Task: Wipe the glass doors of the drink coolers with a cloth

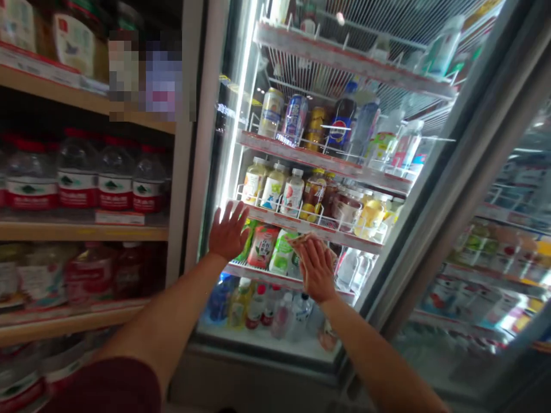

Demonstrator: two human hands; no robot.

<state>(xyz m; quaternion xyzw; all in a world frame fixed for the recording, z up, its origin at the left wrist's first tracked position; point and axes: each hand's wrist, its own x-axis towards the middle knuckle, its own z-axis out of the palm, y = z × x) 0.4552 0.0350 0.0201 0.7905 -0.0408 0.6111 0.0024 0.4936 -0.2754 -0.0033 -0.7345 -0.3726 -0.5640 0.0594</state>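
An open drinks cooler fills the middle, its wire shelves (301, 225) packed with bottles and cans. My left hand (228, 230) reaches in at the left end of the third shelf, fingers spread and holding nothing, just in front of a green bottle (249, 238). My right hand (317, 269) is further right on the shelf below, beside a red-labelled bottle (263, 246) and a green-and-white one (282, 252). Its fingers curl round a small brownish item (303, 238) that I cannot make out.
The cooler's glass door (482, 229) stands swung open on the right, with blurred drinks behind it. Wooden shelves (81, 232) on the left carry rows of red-labelled water bottles (77, 186). More bottles (258, 307) stand on the cooler's bottom level.
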